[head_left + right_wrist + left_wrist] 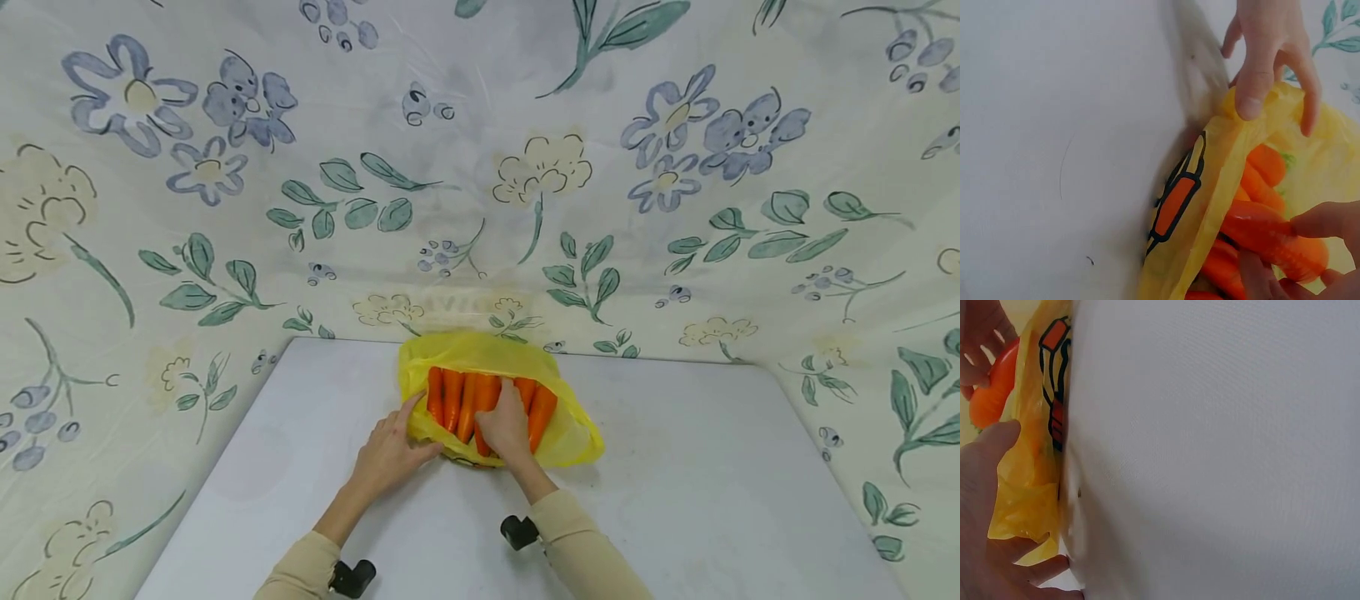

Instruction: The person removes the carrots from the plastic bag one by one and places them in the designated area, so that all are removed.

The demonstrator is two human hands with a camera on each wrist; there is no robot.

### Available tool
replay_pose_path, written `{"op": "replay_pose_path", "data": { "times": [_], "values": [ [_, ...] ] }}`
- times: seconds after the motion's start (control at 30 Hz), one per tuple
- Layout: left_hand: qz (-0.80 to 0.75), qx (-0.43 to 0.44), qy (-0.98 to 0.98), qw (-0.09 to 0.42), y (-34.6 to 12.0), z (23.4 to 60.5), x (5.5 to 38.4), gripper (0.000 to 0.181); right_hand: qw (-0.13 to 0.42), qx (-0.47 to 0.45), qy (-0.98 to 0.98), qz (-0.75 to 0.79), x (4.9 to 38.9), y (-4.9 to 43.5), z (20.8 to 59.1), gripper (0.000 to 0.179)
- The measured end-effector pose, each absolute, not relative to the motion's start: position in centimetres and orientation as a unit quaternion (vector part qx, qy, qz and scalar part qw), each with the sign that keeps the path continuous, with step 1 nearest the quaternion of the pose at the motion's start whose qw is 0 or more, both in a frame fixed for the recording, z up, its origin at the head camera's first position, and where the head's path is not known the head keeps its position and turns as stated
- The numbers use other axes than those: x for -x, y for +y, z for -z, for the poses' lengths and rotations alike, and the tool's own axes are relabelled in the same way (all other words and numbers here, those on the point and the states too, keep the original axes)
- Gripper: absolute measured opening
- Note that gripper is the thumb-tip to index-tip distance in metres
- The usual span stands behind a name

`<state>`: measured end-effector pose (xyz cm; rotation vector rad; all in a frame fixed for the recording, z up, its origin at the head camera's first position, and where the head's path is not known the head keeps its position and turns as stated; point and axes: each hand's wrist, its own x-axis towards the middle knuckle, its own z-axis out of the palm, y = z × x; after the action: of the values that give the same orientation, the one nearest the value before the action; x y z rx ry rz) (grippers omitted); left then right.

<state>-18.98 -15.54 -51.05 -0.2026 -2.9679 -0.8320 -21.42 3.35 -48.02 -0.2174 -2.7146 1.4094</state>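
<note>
A yellow plastic bag (480, 352) lies open toward me, and several glossy orange carrots (453, 400) sit side by side inside it. My right hand (506, 425) reaches into the bag's mouth. In the right wrist view its thumb and fingers grip one carrot (1266, 234) among the others. At the bag's left end, my left hand (390, 454) holds the rim, its thumb and fingers spread around that corner. The left wrist view shows the left thumb (1000, 434) on the yellow plastic, above a dark-outlined orange print.
The bag rests on a white table (675, 483) near its far edge. Floral cloth (450, 167) rises behind the table and along both sides. Each wrist carries a small black camera mount (352, 577).
</note>
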Motion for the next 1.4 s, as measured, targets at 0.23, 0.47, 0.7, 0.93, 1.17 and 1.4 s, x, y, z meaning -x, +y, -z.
{"op": "replay_pose_path", "data": {
  "times": [0.23, 0.47, 0.7, 0.93, 1.17, 1.4],
  "values": [
    [0.273, 0.068, -0.959, 0.023, -15.5, 50.8, 19.0, 0.087, 0.033, 0.060, -0.870, -0.489, 21.5, 4.2, 47.5, 0.066],
    [0.273, 0.065, -0.960, 0.018, -15.5, 50.9, 19.0, 0.087, 0.003, 0.051, -0.868, -0.494, 21.4, 5.1, 47.5, 0.066],
    [0.270, 0.066, -0.960, 0.018, -15.4, 51.1, 19.1, 0.088, -0.011, 0.034, -0.869, -0.493, 20.4, 5.9, 47.5, 0.071],
    [0.267, 0.069, -0.961, 0.027, -15.2, 51.1, 19.0, 0.091, -0.023, 0.017, -0.873, -0.486, 19.6, 6.7, 47.3, 0.072],
    [0.269, 0.072, -0.960, 0.025, -15.3, 51.4, 19.1, 0.091, -0.039, 0.009, -0.875, -0.482, 18.9, 7.0, 47.3, 0.073],
    [0.265, 0.070, -0.962, 0.022, -15.3, 51.1, 18.9, 0.092, -0.069, -0.027, -0.880, -0.470, 18.0, 7.2, 47.2, 0.071]
  ]
}}
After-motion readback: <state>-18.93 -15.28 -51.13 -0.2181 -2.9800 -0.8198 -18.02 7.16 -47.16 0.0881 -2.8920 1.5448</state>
